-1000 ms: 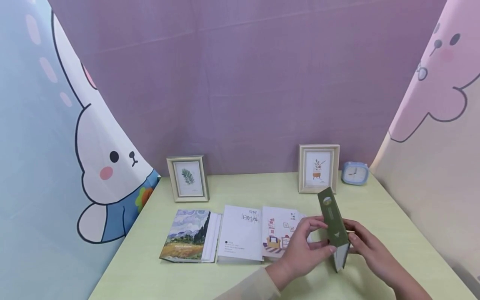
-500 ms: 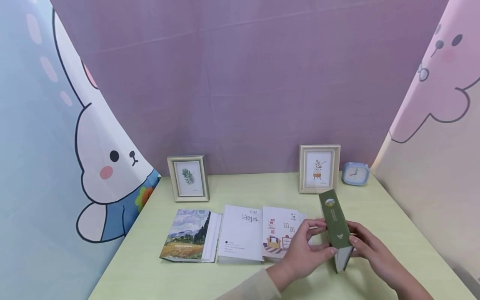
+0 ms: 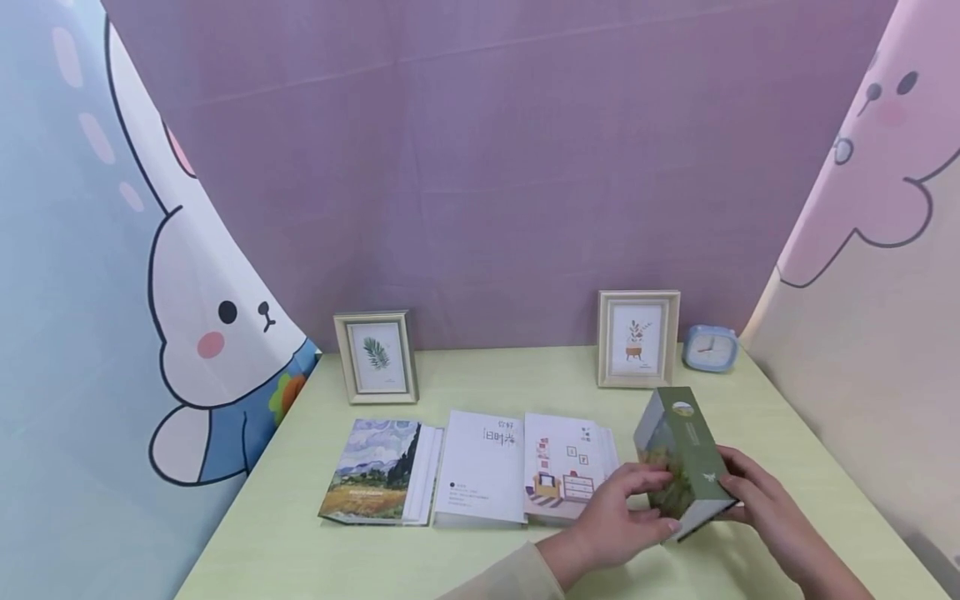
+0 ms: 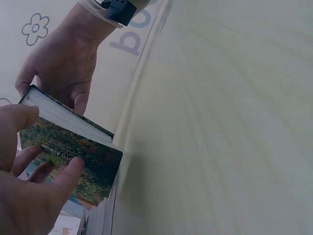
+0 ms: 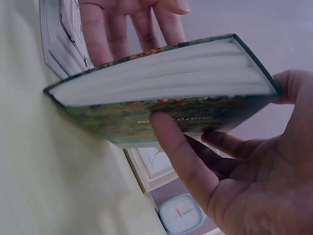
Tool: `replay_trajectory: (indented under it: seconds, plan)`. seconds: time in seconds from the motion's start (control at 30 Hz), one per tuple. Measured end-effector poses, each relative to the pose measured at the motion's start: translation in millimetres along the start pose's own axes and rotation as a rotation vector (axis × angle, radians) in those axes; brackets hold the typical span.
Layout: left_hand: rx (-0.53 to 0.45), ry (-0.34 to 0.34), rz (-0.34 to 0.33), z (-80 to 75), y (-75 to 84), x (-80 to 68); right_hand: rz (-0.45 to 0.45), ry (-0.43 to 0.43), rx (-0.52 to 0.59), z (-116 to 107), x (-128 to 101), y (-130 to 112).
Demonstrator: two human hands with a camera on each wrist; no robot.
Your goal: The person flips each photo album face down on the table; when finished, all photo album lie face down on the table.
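Note:
A thick green photo album [image 3: 693, 454] stands tilted on the table at the right in the head view, its spine facing up and "PHOTO ALBUM" printed on its cover. My left hand [image 3: 618, 517] has its fingertips against the left cover. In the left wrist view, the left fingers [image 4: 68, 176] lie on the printed cover. On the other side, my right hand [image 3: 768, 508] grips the album, one digit at the spine edge and others along the right cover. The right wrist view shows the white page block [image 5: 161, 78] between both hands.
Three other albums lie in a row: one with a landscape painting [image 3: 375, 467], a white one [image 3: 480, 467] and one with furniture drawings [image 3: 562, 467]. Behind stand a leaf picture frame [image 3: 377, 358], a plant picture frame [image 3: 637, 337] and a blue clock [image 3: 710, 347].
The green album has turned and tilted to the right, so its left cover now shows. My right hand has moved slightly right with it; the left hand stays at the left cover.

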State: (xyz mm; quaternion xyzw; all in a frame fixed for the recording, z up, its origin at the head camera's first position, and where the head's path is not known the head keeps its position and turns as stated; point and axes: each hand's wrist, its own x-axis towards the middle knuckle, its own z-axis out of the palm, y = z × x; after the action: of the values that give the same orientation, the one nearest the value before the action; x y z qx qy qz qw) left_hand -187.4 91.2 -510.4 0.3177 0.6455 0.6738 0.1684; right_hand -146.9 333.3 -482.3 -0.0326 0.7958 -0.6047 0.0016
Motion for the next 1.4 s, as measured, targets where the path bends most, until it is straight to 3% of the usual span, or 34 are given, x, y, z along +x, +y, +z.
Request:
replay_trajectory:
  seconds: [0.2, 0.37, 0.43, 0.67, 1.0, 1.13, 1.27, 1.4]
  plan:
    - [0.250, -0.072, -0.014, -3.2, -3.4, -1.7, 0.175, 0.020, -0.028, -3.7, 3.9, -1.8]
    - [0.469, -0.082, 0.009, -4.2, -6.9, -1.4, 0.195, 0.038, -0.091, -5.0, 3.3, 2.2]
    - [0.510, -0.085, 0.008, -4.1, -7.9, -1.0, 0.187, 0.043, -0.099, -5.2, 2.7, 4.6]
    - [0.519, -0.107, -0.047, -4.4, -7.7, 0.1, 0.147, 0.063, -0.153, -7.5, 1.5, 13.9]
    - [0.576, -0.130, -0.179, 0.4, -9.9, 0.7, 0.143, 0.103, -0.488, -21.3, 2.7, 20.7]
    - [0.623, -0.133, -0.216, 3.5, -9.2, 0.6, 0.158, 0.091, -0.511, -25.1, 1.8, 24.5]
    - [0.689, -0.139, -0.200, 5.2, -7.5, 0.4, 0.161, 0.084, -0.522, -27.9, 1.4, 29.9]
    - [0.674, -0.148, -0.205, 5.5, -6.2, 0.2, 0.146, 0.065, -0.549, -30.7, 1.4, 34.7]
